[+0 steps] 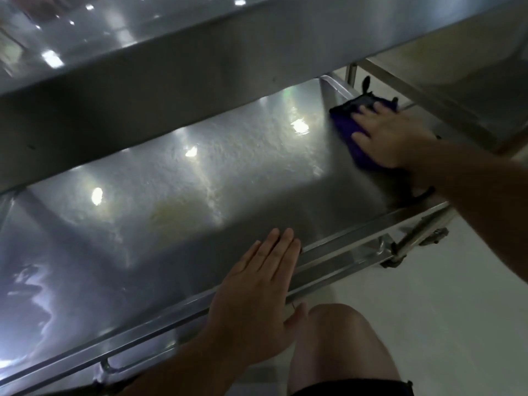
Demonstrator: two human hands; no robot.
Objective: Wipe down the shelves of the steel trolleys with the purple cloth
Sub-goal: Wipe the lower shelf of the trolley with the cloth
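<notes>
I look down at the lower shelf [171,178] of a steel trolley, its surface shiny with light reflections. At the shelf's far right corner lies the purple cloth [347,124], and my right hand [391,135] presses flat on it with straight fingers. My left hand [257,287] rests flat on the shelf's near rim [328,252], fingers straight and together, holding nothing. The upper shelf [143,67] crosses the top of the view and hides the back of the lower one.
A second steel trolley [457,90] stands to the right, close to the cloth corner. A caster and frame leg [411,244] stick out below the near rim. Pale floor [443,310] lies to the right, and my bare knee [340,344] is at the bottom.
</notes>
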